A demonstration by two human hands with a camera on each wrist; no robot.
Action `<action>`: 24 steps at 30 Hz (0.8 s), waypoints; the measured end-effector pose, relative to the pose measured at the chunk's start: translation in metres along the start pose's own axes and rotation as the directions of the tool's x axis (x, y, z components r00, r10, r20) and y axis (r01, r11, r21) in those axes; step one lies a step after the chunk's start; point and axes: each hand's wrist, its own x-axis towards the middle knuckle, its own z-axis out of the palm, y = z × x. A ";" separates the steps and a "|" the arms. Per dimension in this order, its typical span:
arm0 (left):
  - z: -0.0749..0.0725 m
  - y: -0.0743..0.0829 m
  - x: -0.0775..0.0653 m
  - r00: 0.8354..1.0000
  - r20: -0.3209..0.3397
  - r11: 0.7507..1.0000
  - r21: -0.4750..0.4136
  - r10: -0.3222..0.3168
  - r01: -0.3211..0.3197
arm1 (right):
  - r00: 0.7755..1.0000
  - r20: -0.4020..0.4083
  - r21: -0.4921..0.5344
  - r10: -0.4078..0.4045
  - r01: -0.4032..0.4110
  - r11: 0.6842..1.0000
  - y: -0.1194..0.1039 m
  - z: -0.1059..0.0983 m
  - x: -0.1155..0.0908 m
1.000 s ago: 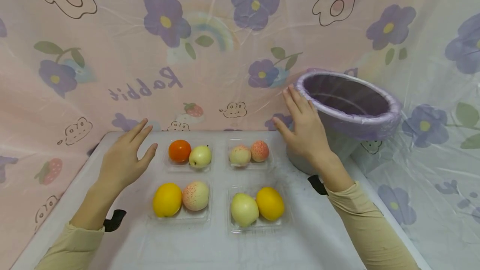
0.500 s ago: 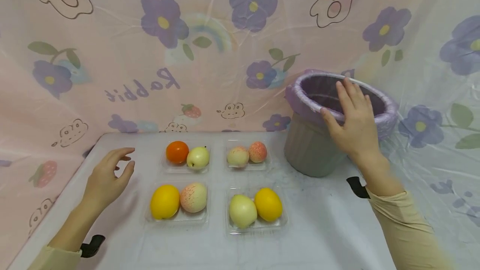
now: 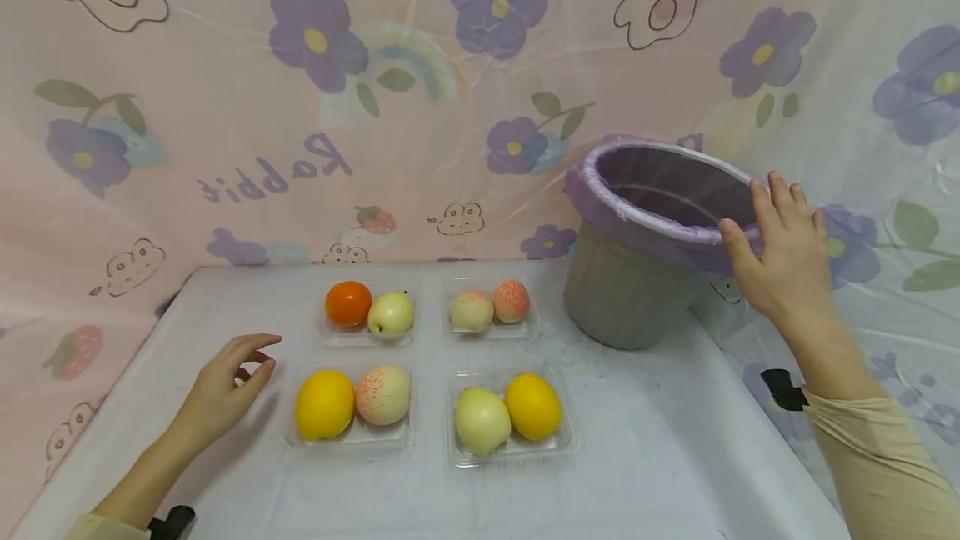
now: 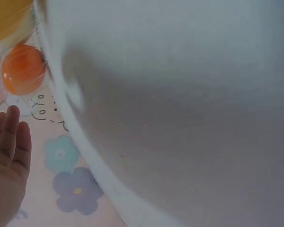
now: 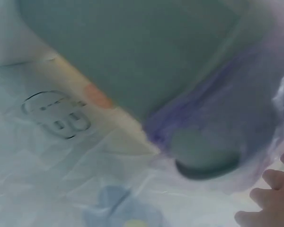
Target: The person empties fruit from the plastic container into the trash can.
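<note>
My left hand [image 3: 225, 386] hovers over the left of the table, holding nothing, its fingers loosely bent. Nearest to it is a clear plastic box [image 3: 352, 438] with a yellow fruit [image 3: 325, 405] and a speckled peach [image 3: 383, 395]. My right hand [image 3: 787, 261], fingers spread, is at the right side of a grey bin [image 3: 626, 294] lined with a purple bag [image 3: 637, 215]; its fingertips overlap the rim in the head view. In the right wrist view that hand [image 5: 272, 198] shows beside the bagged rim. The left wrist view shows straight fingers [image 4: 7, 142] below an orange-red fruit [image 4: 23, 70].
Three more clear boxes stand on the white table [image 3: 375, 498]: one with an orange-red fruit [image 3: 348, 303] and a pale green fruit [image 3: 391, 315], one with two peaches [image 3: 512, 301], one with a pale green fruit [image 3: 482, 421] and a yellow fruit [image 3: 533, 406]. Patterned sheets [image 3: 420, 148] hang behind.
My right hand has swept rightward across the bin's mouth to its right side. My left hand has dropped toward the near left, its fingers bending more. The fruit boxes stay put.
</note>
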 end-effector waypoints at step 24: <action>0.018 0.000 0.000 0.976 0.207 0.991 -0.100 -0.065 0.088 | 0.993 0.109 0.017 0.052 -0.055 0.998 0.033 0.009 -0.005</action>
